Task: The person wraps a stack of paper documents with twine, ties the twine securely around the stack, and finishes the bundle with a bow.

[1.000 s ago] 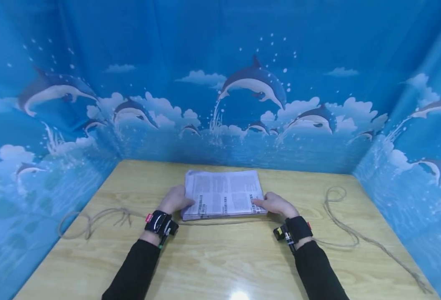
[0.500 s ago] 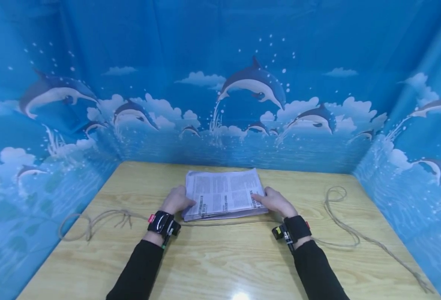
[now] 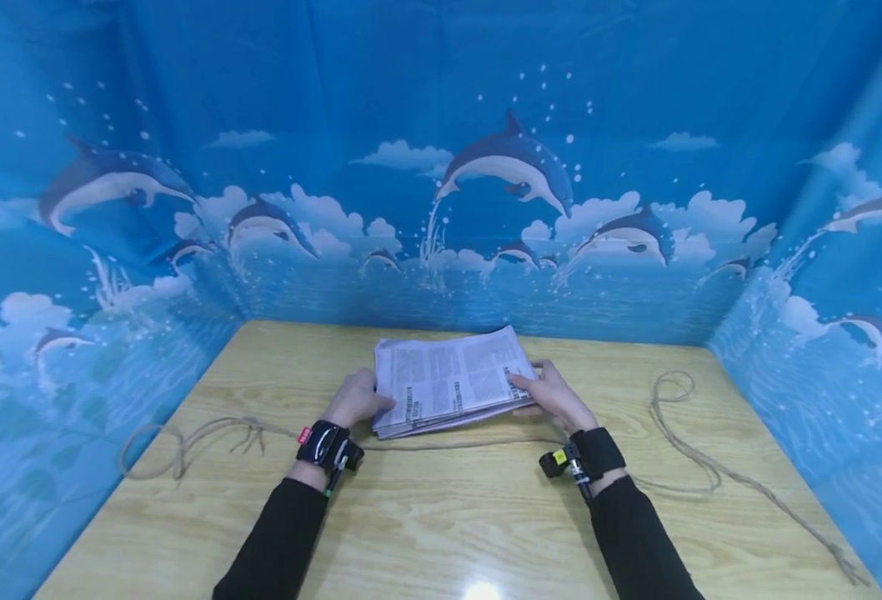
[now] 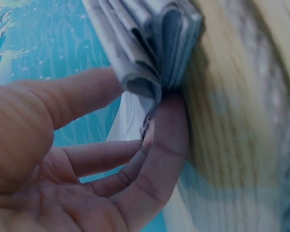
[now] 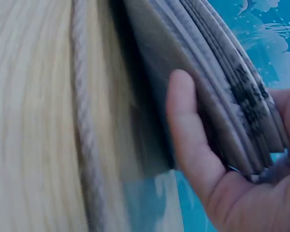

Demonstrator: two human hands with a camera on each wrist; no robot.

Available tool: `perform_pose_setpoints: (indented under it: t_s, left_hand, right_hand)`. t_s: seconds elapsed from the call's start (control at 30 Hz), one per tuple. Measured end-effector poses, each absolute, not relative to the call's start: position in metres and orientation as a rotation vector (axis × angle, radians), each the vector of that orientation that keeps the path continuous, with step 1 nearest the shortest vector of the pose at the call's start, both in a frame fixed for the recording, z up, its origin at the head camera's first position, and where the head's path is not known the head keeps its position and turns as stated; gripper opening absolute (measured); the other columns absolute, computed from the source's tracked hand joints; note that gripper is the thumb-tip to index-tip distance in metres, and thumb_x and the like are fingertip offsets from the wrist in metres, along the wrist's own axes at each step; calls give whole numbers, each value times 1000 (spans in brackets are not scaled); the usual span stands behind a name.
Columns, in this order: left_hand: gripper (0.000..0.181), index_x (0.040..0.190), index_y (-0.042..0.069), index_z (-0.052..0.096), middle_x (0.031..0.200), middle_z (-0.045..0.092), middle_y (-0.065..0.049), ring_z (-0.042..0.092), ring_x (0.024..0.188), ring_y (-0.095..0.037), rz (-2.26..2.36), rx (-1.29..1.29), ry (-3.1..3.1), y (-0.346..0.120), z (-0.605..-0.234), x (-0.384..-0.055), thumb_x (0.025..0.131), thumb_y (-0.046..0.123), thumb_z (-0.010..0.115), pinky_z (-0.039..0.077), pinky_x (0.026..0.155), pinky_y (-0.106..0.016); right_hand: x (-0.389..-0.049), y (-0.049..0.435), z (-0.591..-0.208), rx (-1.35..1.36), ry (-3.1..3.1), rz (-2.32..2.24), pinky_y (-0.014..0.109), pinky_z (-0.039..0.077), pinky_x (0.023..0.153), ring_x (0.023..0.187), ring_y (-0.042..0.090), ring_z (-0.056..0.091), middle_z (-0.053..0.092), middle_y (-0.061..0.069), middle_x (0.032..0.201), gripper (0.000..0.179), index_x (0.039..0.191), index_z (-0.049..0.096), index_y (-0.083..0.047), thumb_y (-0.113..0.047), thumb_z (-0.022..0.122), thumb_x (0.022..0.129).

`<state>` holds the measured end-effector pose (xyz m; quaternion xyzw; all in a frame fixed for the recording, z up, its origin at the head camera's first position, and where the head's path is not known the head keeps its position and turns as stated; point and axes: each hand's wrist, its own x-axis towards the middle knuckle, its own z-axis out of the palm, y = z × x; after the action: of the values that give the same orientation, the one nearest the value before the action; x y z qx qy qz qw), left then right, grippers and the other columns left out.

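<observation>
A stack of folded newspapers [image 3: 448,379] is at the middle of the table, its right side raised and tilted. My left hand [image 3: 355,398] grips the left edge, thumb on top; in the left wrist view its fingers [image 4: 166,145] reach under the folded layers. My right hand [image 3: 557,393] grips the right edge with the thumb on the printed top. In the right wrist view, a finger [image 5: 186,111] of that hand lies against the underside, and a shadowed gap shows between the stack and the table. A thin rope [image 3: 471,444] runs along the table in front of the stack.
The wooden table [image 3: 441,517] bears the rope's left end, looped with a knot [image 3: 249,427], and its right length [image 3: 749,483] curving toward the front right corner. Blue curtains [image 3: 381,192] printed with dolphins enclose the back and both sides.
The stack's right side has risen off the table with my right hand, so the stack now tilts. My left hand has stayed at the left edge, with only a slight shift.
</observation>
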<state>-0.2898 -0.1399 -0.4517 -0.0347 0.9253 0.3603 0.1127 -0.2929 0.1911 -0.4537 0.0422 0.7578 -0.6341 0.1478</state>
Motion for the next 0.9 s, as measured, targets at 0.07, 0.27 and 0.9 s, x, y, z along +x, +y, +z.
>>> perform_pose_setpoints:
  t_s: [0.07, 0.27, 0.9]
  left_hand:
    - [24, 99, 2, 68, 85, 67, -9, 59, 70, -20, 1051, -114, 2710, -140, -451, -290, 83, 17, 76, 44, 56, -27]
    - [23, 100, 2, 69, 86, 69, -8, 61, 71, -19, 1052, -83, 2702, -140, -451, -290, 83, 17, 76, 44, 58, -26]
    - [107, 155, 2, -9, 163, -6, -22, -6, 150, -37, 1664, -95, 2285, -155, -453, -299, 92, 55, 59, -1, 120, -55]
  right_hand:
    - [-293, 188, -454, 141, 2032, -1978, 42, 58, 82, 84, 21, 71, 63, 16, 108, 71, 151, 13, 5, -19, 57, 100]
    - [-288, 185, -454, 170, 1636, -2260, 42, 57, 85, 91, 20, 71, 70, 9, 101, 51, 146, 32, 6, -4, 50, 99]
    - [-288, 211, -445, 145, 994, -2476, 45, 48, 100, 107, 30, 68, 64, 17, 119, 71, 158, 7, -14, 8, 39, 99]
